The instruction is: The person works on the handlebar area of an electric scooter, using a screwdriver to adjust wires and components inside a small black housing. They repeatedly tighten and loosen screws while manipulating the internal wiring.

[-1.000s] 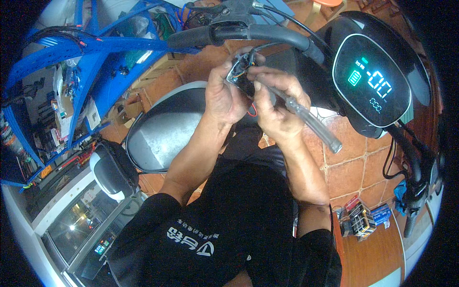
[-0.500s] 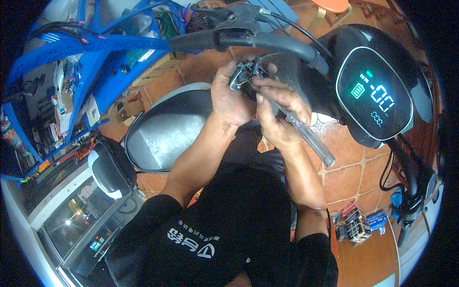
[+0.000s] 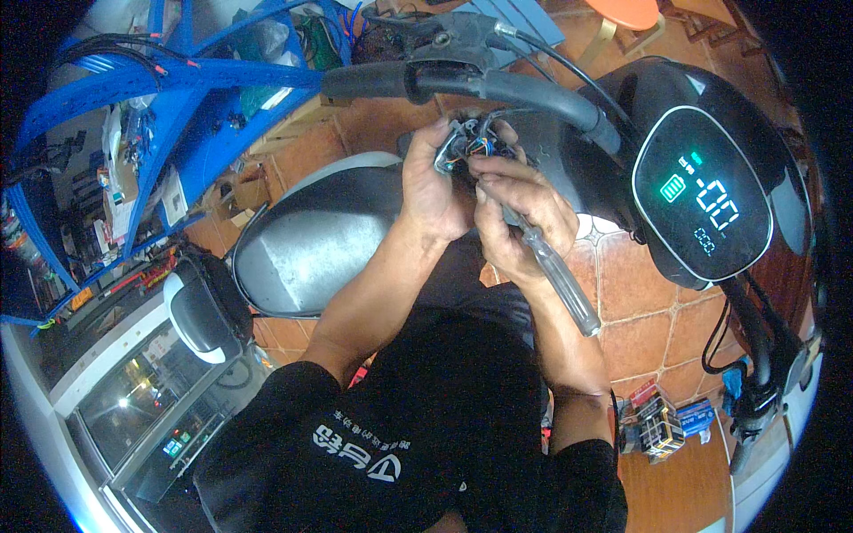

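Observation:
My left hand [image 3: 434, 191] is closed around a small dark handlebar switch housing [image 3: 455, 147], its open side showing thin coloured wires. My right hand [image 3: 529, 213] grips a screwdriver [image 3: 566, 286] whose clear handle sticks out below the palm, slanting toward the lower right. The right fingertips press in at the wires, and the screwdriver's tip is hidden there. Just beyond both hands runs the black handlebar [image 3: 498, 87] with its grip and brake lever mount. Cables hang near the housing.
A lit dash display [image 3: 704, 194] stands to the right of my hands. The black scooter seat [image 3: 311, 240] lies to the left, with a mirror [image 3: 197, 320] nearer. Blue shelving [image 3: 169, 133] holds parts at far left. Small boxes [image 3: 659, 426] sit on a wooden surface at lower right.
The screwdriver handle has swung to point more steeply downward. Both hands stay at the housing, slightly lower in view. The handlebar and display have shifted a little right and down.

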The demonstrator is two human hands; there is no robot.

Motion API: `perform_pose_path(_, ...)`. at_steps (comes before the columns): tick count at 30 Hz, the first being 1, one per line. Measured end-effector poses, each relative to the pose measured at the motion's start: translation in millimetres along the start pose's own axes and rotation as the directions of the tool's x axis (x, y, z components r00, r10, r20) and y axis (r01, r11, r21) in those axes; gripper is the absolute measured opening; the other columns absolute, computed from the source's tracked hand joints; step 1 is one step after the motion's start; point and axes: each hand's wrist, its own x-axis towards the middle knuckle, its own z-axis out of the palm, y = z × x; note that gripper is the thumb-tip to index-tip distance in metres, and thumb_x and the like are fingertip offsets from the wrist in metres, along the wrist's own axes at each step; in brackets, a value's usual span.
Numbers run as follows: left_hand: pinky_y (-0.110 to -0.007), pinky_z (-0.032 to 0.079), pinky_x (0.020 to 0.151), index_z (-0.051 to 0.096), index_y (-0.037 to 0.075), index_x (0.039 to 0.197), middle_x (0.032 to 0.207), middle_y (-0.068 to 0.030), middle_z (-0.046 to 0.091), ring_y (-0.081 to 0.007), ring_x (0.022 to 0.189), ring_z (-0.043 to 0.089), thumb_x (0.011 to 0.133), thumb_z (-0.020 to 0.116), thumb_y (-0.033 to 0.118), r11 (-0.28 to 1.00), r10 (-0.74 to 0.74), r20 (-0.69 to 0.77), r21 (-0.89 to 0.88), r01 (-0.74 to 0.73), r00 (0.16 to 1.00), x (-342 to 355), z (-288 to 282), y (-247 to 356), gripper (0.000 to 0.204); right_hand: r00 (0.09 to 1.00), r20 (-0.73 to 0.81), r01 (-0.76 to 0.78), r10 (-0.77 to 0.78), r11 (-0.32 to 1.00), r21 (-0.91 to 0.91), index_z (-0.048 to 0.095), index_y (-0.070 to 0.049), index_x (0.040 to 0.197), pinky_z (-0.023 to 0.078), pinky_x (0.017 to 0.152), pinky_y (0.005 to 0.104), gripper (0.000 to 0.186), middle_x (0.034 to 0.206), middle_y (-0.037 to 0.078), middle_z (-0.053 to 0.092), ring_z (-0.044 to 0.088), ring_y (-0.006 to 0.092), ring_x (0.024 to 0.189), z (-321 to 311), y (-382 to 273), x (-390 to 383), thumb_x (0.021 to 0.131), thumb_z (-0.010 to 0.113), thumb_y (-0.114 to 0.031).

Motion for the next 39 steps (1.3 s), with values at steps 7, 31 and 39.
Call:
perform_pose_path(7,-0.046,0.049,0.093,0.058,-0.001,0.117,0.113,-0.0186,0.063,-0.0317,0.103,0.061,0.092,0.041,0.039,0.998,-0.054,-0.052,0.032,0.056,0.997,-3,7,6,0.050,0.951,-0.142,-0.227,0.275,0.931,0.285,0.061,-0.001,0.089,0.054,0.080,0.0352,0.009,0.092,0.016,0.070,0.069,0.0240,0.086,1,-6,2,0.083,0.067,-0.003)
perform_pose_path(31,-0.042,0.048,0.089,0.061,0.000,0.107,0.103,-0.0149,0.066,-0.0270,0.093,0.063,0.097,0.040,0.043,0.983,0.048,-0.100,0.180,-0.030,0.994,-18,25,4,0.048,0.896,0.154,-0.375,0.416,0.896,-0.236,0.071,-0.005,0.090,0.050,0.061,0.0323,0.022,0.076,0.012,0.065,0.065,0.0246,0.068,-12,-31,39,0.069,0.073,-0.010)
perform_pose_path(39,-0.035,0.054,0.076,0.057,0.000,0.109,0.097,-0.0119,0.065,-0.0226,0.080,0.064,0.098,0.041,0.037,0.923,0.149,-0.181,0.377,-0.072,0.972,-16,38,1,0.042,0.859,0.120,-0.464,0.497,0.856,-0.228,0.071,-0.004,0.089,0.051,0.062,0.0322,0.019,0.077,0.013,0.066,0.066,0.0233,0.067,-6,-31,36,0.072,0.074,-0.010)
